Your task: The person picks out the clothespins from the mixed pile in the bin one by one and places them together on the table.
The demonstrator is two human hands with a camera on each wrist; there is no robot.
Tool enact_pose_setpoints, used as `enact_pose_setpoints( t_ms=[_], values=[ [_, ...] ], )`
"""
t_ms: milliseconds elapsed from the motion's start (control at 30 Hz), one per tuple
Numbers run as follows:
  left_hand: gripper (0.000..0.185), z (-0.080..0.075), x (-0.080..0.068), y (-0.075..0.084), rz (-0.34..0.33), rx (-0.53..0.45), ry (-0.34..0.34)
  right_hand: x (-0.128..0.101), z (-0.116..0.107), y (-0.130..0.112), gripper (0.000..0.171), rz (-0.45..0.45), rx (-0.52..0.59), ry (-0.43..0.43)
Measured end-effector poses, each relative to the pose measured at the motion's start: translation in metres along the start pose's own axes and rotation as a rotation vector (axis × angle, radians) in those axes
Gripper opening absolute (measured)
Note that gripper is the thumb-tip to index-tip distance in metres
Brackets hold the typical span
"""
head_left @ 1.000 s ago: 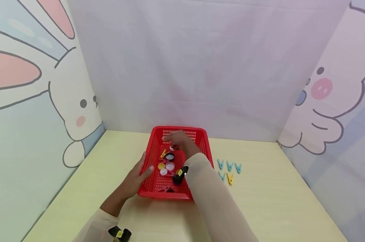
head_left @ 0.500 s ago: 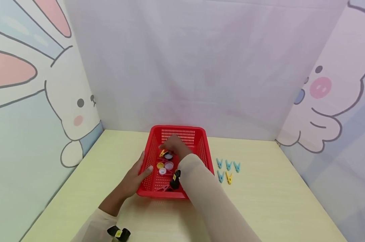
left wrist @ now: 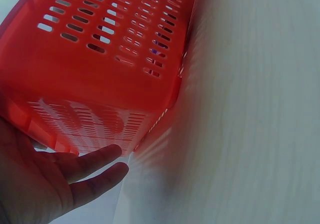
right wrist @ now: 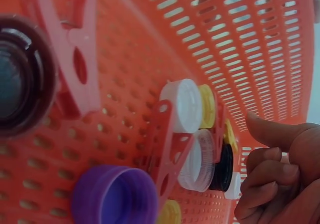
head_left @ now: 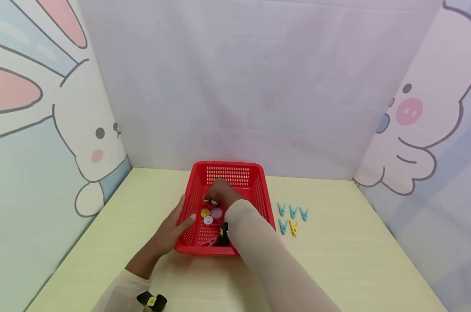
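Note:
In the head view my left hand [head_left: 169,232] holds the left side of a red plastic basket [head_left: 227,164], thumb over the rim and fingers along the outer wall. Two straight fingers show outside it in the left wrist view. My right hand [head_left: 221,190] reaches down inside the basket. The right wrist view shows its fingers [right wrist: 262,196] bent and its thumb apart, with nothing visible between them. Close by are a yellow clothespin [right wrist: 230,135], a black bottle cap [right wrist: 222,170] and a small white cap [right wrist: 233,186]. The head view hides the fingertips.
Also in the basket lie pink clothespins [right wrist: 75,48], a purple cap [right wrist: 115,196], a dark cap [right wrist: 20,76], a clear cap [right wrist: 197,161] and white and yellow caps. On the table right of it, blue clothespins [head_left: 293,211] and one yellow clothespin [head_left: 294,228] lie in two rows.
My right hand has moved down and slightly toward me, from above the basket's far part to the yellow clothespin and black cap. My left hand stays on the basket's side.

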State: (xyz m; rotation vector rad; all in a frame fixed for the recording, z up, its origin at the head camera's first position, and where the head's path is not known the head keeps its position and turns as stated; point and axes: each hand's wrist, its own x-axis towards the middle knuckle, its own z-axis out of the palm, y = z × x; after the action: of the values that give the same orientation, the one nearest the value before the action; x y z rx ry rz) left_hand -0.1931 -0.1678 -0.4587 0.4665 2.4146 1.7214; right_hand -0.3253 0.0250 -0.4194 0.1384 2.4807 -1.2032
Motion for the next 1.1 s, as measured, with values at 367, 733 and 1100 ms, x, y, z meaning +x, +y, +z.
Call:
enact_pose_setpoints(
  t_ms=[367, 733, 1100],
  values=[
    [0.101, -0.001, 0.000, 0.002, -0.016, 0.006, 0.004, 0.017, -0.006, 0.007, 0.044, -0.052, -0.041, -0.060],
    [0.103, 0.001, 0.001, 0.001, -0.046, -0.004, 0.003, 0.019, -0.041, 0.009, 0.070, -0.040, -0.111, -0.145],
    [0.105, 0.001, -0.001, 0.003, -0.036, 0.011, 0.011, 0.032, -0.034, 0.033, 0.051, -0.064, 0.064, -0.211]
  ],
)
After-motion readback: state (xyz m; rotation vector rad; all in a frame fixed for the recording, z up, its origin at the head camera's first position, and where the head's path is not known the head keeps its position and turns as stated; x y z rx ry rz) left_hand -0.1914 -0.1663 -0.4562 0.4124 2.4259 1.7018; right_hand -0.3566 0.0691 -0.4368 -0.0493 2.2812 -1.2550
